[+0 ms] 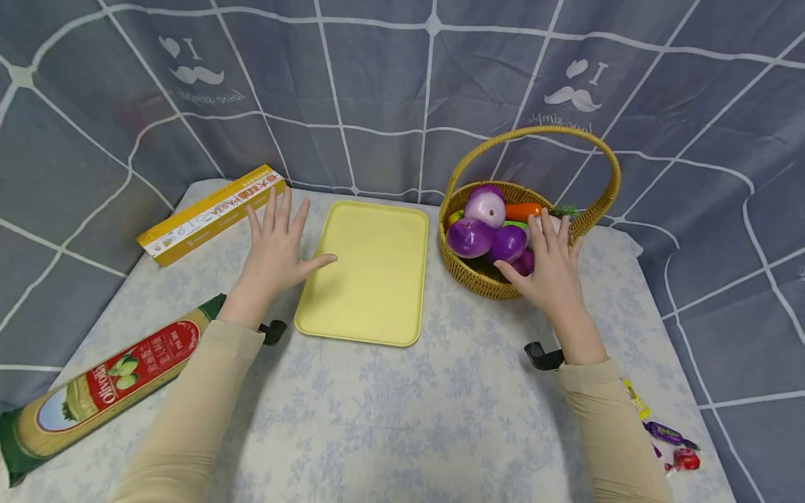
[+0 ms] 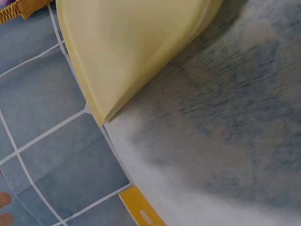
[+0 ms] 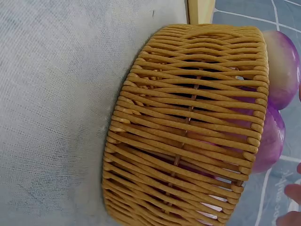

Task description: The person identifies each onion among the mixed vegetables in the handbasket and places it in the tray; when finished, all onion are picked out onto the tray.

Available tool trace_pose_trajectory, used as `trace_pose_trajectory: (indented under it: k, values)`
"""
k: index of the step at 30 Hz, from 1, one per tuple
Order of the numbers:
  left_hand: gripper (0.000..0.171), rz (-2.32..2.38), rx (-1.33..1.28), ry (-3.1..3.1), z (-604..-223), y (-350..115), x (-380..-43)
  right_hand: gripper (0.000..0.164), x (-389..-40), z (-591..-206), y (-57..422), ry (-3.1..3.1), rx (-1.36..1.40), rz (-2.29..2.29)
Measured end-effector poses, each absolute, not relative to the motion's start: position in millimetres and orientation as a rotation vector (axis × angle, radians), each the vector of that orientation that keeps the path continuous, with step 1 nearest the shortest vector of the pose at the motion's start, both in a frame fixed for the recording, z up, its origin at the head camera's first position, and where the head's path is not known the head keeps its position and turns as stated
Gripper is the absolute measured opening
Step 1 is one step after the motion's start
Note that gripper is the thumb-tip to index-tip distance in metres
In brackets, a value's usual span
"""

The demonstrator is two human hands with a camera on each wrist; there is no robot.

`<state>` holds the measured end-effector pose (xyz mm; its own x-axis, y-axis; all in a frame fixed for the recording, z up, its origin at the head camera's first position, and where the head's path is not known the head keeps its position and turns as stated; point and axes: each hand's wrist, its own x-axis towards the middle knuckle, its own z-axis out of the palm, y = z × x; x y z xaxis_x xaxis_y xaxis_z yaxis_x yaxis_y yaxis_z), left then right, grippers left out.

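In the head view my left hand [image 1: 274, 244] is spread with straight fingers, between the pasta box [image 1: 214, 213] and the yellow tray [image 1: 367, 272]. It holds nothing. My right hand [image 1: 552, 269] is also spread, over the front right rim of the wicker basket [image 1: 481, 281]. Its fingers hide part of the contents, and whether they touch anything I cannot tell. Purple onions [image 1: 470, 237] and a carrot [image 1: 523, 211] with a green top lie in the basket. The right wrist view shows the basket's woven side [image 3: 188, 122] close up, with fingertips [image 3: 294, 193] at the edge.
A long pack of spaghetti [image 1: 119, 374] lies at the left, partly behind my left sleeve. Several wrapped candies [image 1: 669, 434] lie at the right by my right forearm. A checked grey-blue curtain [image 1: 383, 84] hangs behind the table, and the basket's tall handle [image 1: 534, 130] arches upward.
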<state>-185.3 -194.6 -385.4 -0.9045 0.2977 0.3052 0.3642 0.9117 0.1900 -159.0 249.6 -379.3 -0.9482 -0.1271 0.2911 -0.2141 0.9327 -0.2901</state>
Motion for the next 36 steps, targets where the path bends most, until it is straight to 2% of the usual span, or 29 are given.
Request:
trace_pose_trajectory:
  k: [10, 20, 24, 36]
  values:
    - [0.085, -0.537, -0.406, -3.147, -400, -197, -179, 0.085, -164, -387, 245, -2.76, 0.228, 0.635]
    - [0.069, -0.96, -0.246, -3.318, -418, -196, -172, 0.085, -168, -387, 239, -2.848, 0.103, 0.89]
    - [0.063, -1.038, -0.267, -3.287, -427, -195, -168, 0.086, -171, -388, 237, -2.87, 0.048, 0.966]
    - [0.065, -1.218, -0.187, -3.239, -432, -187, -168, 0.083, -172, -390, 236, -2.767, -0.064, 1.073]
